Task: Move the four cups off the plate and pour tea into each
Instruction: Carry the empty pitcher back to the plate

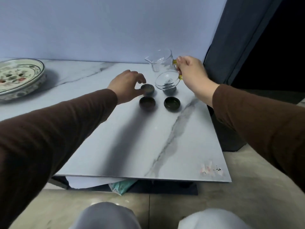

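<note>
Four small dark cups stand in a square on the marble table (115,138). My left hand (127,85) pinches the back-left cup (147,89), which holds pale liquid. The front-left cup (147,103) and front-right cup (172,104) stand free. My right hand (191,71) grips the yellow handle of a clear glass pitcher (159,62). A tilted glass bowl shape (167,80) hangs right over the back-right cup (169,92) and partly hides it. I cannot tell whether the two glass shapes are one vessel. The patterned plate (41,66) lies at the far left with no cups on it.
The table's right edge (219,146) runs close to the cups, with a dark curtain (239,38) behind my right hand. A wall backs the table. Papers and a teal bag (120,187) lie under the front edge. My knees show at the bottom.
</note>
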Tool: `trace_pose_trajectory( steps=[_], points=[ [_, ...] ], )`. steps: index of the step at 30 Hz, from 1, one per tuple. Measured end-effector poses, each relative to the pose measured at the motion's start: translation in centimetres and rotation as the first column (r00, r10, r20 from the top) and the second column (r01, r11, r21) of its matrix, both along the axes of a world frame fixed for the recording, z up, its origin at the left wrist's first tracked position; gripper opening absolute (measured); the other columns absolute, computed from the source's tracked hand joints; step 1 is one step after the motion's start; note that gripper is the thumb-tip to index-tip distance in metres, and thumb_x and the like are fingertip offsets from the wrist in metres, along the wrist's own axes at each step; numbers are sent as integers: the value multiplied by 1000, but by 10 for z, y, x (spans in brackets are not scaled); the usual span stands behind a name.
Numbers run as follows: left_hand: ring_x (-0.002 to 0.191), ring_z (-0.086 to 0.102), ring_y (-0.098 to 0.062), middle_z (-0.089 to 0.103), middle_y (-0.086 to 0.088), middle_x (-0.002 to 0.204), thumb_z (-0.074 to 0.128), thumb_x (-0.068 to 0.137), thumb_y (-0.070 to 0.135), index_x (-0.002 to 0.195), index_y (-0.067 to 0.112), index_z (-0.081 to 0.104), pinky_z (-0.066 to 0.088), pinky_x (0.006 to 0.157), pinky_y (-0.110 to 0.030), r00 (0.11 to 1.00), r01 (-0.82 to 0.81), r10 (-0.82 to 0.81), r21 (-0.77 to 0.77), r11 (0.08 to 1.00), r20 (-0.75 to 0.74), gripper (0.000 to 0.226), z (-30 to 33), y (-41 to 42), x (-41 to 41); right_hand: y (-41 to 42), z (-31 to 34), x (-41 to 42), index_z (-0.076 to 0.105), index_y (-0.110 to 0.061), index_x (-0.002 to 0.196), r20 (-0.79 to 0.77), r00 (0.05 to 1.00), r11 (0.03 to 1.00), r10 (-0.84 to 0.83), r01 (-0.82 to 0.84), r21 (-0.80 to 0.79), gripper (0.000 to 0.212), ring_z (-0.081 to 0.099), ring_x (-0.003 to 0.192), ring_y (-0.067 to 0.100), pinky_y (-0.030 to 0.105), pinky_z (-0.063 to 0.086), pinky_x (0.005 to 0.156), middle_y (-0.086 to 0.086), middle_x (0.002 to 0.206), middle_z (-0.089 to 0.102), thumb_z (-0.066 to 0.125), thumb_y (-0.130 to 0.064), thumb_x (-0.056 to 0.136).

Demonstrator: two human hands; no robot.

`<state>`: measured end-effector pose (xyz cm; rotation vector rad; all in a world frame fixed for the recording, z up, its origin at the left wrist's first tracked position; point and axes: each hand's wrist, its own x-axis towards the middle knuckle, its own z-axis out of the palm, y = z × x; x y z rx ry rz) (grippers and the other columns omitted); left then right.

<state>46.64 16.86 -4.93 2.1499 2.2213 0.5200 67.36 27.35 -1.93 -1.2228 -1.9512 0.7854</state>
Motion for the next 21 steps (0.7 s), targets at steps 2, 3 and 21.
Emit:
trace_pose_trajectory(
  steps=[2,3,21],
  points=[
    [110,55,-23,67,3,115,65,88,38,117,23,64,48,92,-42,1000,-8,8,3,1000,-20,33,-3,7,-18,9,-8,-22,60,-22,78,-39,999,1000,24,-24,3,37,53,71,19,34,43,69,-2,76,60,39,-46,99],
    [110,56,-23,67,3,114,65,88,37,117,23,64,48,92,-41,1000,-7,7,5,1000,-26,32,-5,11,-26,13,-11,-30,59,-22,79,-41,999,999,30,-29,16,37,53,71,18,34,44,69,-2,75,60,39,-46,99],
    [110,55,-26,66,-1,115,62,90,37,118,22,64,48,89,-41,992,-96,114,-296,950,46,32,53,1,-108,3,34,-116,47,-26,70,9,997,933,82,-73,-352,33,52,74,20,47,48,83,0,75,56,39,-38,99]
  ],
)
